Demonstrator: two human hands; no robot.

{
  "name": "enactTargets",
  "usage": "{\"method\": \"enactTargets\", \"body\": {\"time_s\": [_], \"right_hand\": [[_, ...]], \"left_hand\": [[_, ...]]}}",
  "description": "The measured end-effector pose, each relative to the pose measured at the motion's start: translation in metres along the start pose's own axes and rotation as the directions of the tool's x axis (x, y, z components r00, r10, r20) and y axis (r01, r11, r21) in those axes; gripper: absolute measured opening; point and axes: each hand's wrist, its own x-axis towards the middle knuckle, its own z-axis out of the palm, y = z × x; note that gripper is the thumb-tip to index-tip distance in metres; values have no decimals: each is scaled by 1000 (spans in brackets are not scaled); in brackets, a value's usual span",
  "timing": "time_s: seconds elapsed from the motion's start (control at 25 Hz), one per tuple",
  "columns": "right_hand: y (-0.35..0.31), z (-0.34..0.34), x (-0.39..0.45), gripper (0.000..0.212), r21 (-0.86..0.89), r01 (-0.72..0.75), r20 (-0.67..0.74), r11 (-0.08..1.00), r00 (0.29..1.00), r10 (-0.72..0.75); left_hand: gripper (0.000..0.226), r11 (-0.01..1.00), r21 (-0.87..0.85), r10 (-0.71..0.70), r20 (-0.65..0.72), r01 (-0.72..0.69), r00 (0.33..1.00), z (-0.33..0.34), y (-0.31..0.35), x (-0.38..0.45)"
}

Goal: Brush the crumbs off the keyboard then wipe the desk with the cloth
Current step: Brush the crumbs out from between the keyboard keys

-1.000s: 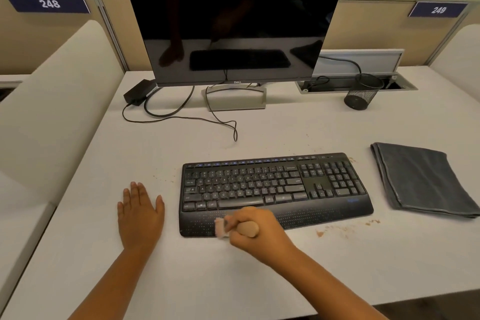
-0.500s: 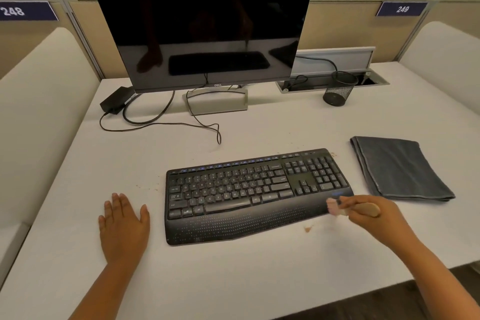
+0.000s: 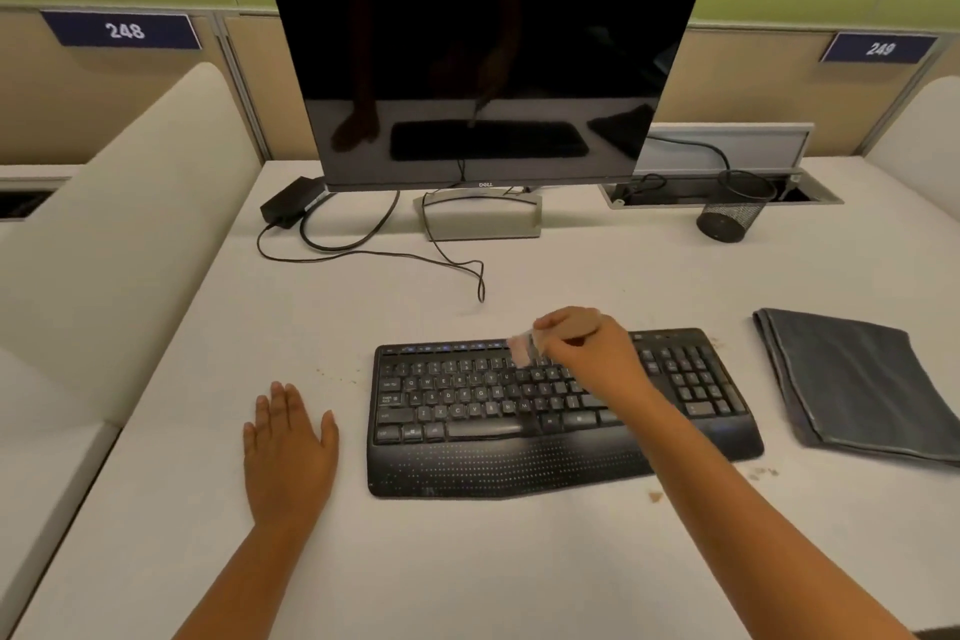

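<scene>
We see the keyboard lying flat under our right hand, which is curled round a small brush; its pale bristles, blurred, sit over the top rows of keys just left of the knuckles. Our left hand lies flat with fingers straight on the desk, holding nothing, just beside the keyboard's left end and well apart from the brush hand. Crumbs lie on the desk near the right forearm, with finer specks between the left hand and the keyboard. The cloth rests folded, well to the right of the brush hand, untouched. We judge the brushing step is in hand and the wiping not yet begun. Next we would need to sweep the bristles across the remaining rows toward a keyboard edge, then set the brush down and reach right for the cloth.
</scene>
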Motion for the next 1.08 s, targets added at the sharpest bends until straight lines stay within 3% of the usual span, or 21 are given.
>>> {"method": "enactTargets", "body": {"time_s": [0.24,0.4,0.56,0.76,1.08], "right_hand": [[-33,115,40,22,219,-72,229,973,973,20],[-30,132,55,18,261,-214,260,941,955,145],[-14,94,67,12,179,-203,181,963,969,170],[12,24,69,15,-84,-78,111,993,990,88],[64,-82,76,12,-244,-193,-111,950,979,170]], "left_hand": [[64,1000,6,-8,-25,8,1000,-1,1,-1],[63,1000,-2,-7,-24,7,1000,-1,1,0],[62,1000,-4,-5,-29,5,1000,-1,2,0],[65,1000,11,0,-44,1,999,2,0,0],[62,1000,22,16,-31,-15,999,3,-1,1]]}}
